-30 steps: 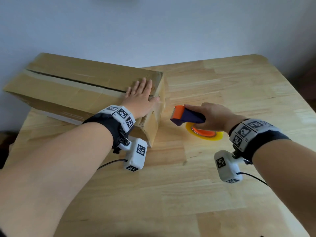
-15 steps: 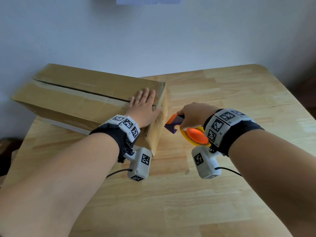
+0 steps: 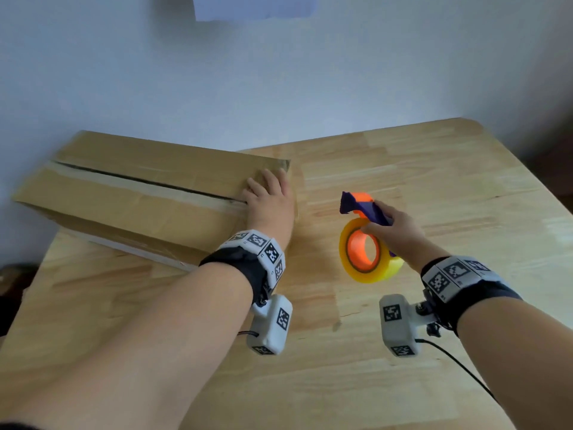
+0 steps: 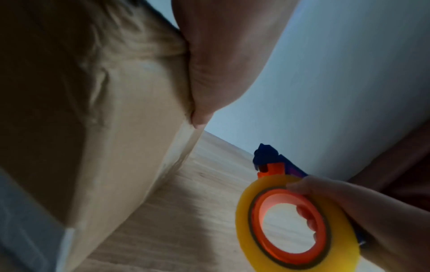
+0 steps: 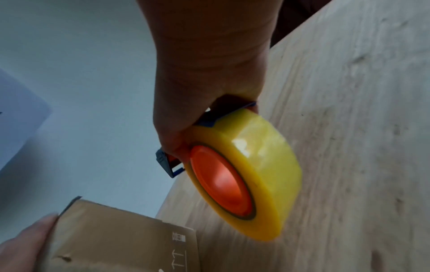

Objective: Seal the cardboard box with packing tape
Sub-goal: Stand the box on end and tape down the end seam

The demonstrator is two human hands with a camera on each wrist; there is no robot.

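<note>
Risk: the flaps of the cardboard box (image 3: 148, 193) could spring apart if the flat left hand (image 3: 269, 203) eases off; tape may land crooked (no free end shows).
Right hand (image 3: 393, 228): curled round the tape dispenser (image 3: 369, 249), lifted off the surface (image 3: 403, 352), just beside the box.
Box: long, brown, centre seam a dark gap, unsealed.

Light wooden table (image 3: 434, 187) with visible plank seams and grain, set against a plain pale blue-grey wall (image 3: 279, 72), with a white sheet of paper (image 3: 251, 6) fixed high on it.
</note>
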